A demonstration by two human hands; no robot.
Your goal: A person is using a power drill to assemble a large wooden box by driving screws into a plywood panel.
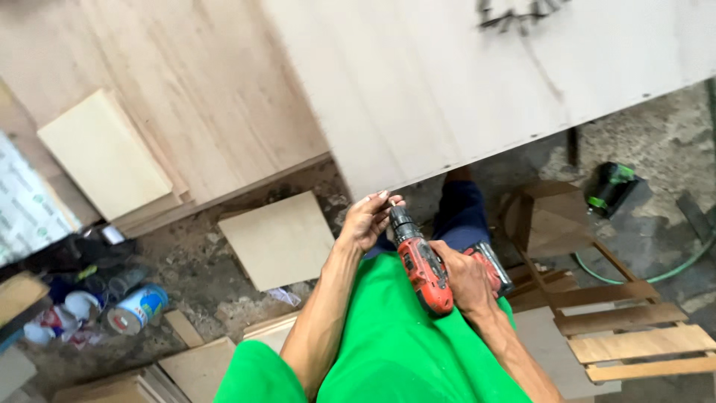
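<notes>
My right hand [466, 277] grips the handle of a red cordless drill [421, 263], which points up and away from my green shirt. My left hand [368, 219] pinches the drill's tip at the chuck, just below the near edge of a large pale plywood board [477, 82]. The bit itself is hidden by my fingers. The board's edge sits right above both hands.
More plywood sheets [186, 89] and small square offcuts [277, 239] lie at the left. Cans and tubs [134, 307] clutter the floor at lower left. A slatted wooden frame [634, 343], a green-black tool [611, 186] and a green hose [656, 272] are at the right.
</notes>
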